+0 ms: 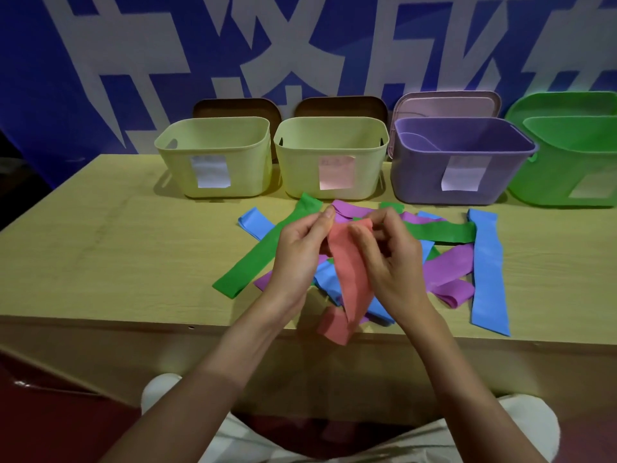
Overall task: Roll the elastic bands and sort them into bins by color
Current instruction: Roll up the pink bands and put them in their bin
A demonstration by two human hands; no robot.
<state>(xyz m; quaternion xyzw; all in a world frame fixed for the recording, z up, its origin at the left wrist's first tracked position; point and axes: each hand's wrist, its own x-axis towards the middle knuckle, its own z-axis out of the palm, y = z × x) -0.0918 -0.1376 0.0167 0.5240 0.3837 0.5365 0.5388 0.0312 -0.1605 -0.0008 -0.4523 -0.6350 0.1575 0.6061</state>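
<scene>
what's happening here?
A person holds the top end of a red band in both hands, left hand and right hand, apparently starting to roll it. Green, blue and purple bands lie unrolled in a pile on the table. Four bins stand behind; the purple bin is the only one whose inside shows anything.

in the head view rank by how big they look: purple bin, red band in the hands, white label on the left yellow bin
1. purple bin
2. red band, held nearer the camera, so likely flattered
3. white label
</scene>
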